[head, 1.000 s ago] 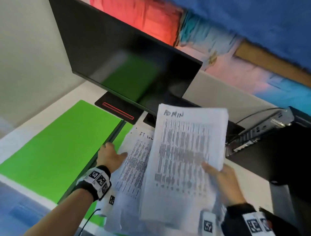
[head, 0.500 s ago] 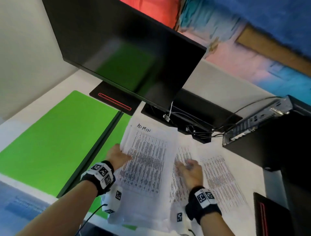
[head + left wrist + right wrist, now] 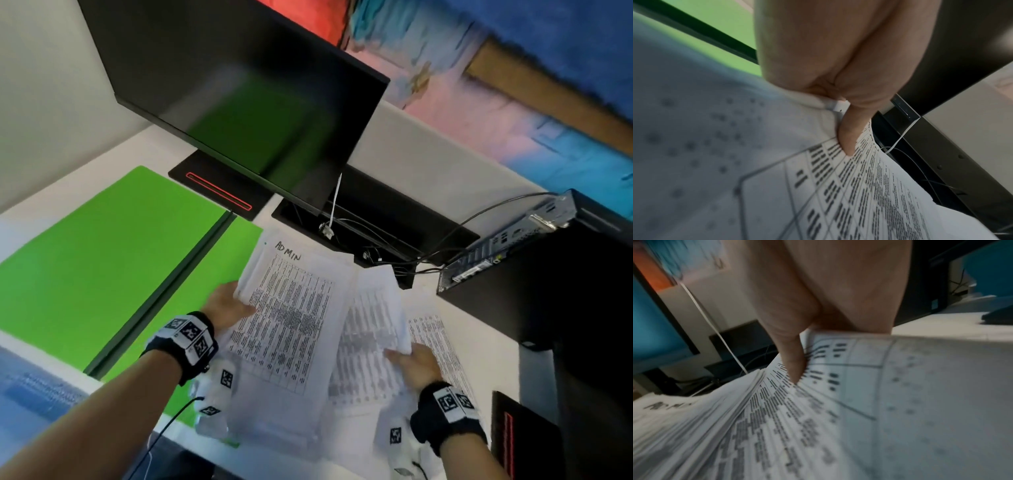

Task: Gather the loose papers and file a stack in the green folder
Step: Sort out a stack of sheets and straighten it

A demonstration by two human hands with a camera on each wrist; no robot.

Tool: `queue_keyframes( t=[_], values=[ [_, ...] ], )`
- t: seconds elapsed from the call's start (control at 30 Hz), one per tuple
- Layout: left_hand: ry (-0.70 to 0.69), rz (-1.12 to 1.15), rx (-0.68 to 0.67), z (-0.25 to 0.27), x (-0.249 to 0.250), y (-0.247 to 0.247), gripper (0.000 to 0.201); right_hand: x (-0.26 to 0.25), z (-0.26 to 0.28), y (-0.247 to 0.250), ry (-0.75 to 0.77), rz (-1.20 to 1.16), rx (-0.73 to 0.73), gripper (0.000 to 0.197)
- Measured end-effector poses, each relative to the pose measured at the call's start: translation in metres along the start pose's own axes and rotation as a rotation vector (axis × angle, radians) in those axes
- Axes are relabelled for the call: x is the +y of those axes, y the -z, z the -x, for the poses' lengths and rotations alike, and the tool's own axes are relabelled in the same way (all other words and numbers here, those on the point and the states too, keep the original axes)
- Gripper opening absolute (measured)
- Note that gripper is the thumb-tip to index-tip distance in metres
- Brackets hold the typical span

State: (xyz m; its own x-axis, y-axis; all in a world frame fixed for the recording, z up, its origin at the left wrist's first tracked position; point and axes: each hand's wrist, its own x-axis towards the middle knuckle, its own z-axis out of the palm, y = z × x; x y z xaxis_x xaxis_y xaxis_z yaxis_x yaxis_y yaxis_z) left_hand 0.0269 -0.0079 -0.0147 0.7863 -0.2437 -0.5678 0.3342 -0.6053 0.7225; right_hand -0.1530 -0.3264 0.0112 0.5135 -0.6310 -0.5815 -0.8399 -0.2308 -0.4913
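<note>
— Left hand [image 3: 228, 306] pinches the white "ADMIN" printed-table stack [image 3: 291, 318]; right hand [image 3: 416, 365] grips another loose sheaf [image 3: 380, 308].

— Filed?

— No: the open green folder [image 3: 113, 253] lies bare at the desk's left edge.

The table [image 3: 445, 164] is white, with a pale upright panel along its far edge. On its left part lies the green folder [image 3: 102, 267], opened flat, its dark spine running from the near edge toward the far edge. Beyond the folder, near the far edge, sits the flat black monitor base [image 3: 219, 195] with a red outlined strip. To its right a dark cable slot [image 3: 394, 222] is set into the tabletop, with wires in it. Loose printed sheets [image 3: 435, 346] lie on the right part, toward the near edge. A black computer box [image 3: 548, 274] stands at the right edge.
</note>
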Motion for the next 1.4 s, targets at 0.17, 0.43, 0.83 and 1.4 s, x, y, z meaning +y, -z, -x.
queue_keyframes(
  t=[0.17,0.43,0.83,1.4],
  values=[
    [0.039,-0.073,0.087,0.004,0.004,-0.003,0.047,0.031,-0.02,0.062,-0.11,0.252,0.114,0.046],
    [0.129,0.001,0.2,0.013,0.007,-0.015,0.036,0.059,-0.032,0.078,-0.139,0.282,0.113,0.09],
    [0.16,0.076,0.153,0.025,0.008,-0.03,0.04,0.055,-0.012,0.052,-0.145,-0.224,-0.174,0.086],
    [0.116,0.062,-0.053,0.035,0.023,-0.017,0.057,-0.024,0.081,0.117,0.329,-0.214,0.337,0.021]
  ],
)
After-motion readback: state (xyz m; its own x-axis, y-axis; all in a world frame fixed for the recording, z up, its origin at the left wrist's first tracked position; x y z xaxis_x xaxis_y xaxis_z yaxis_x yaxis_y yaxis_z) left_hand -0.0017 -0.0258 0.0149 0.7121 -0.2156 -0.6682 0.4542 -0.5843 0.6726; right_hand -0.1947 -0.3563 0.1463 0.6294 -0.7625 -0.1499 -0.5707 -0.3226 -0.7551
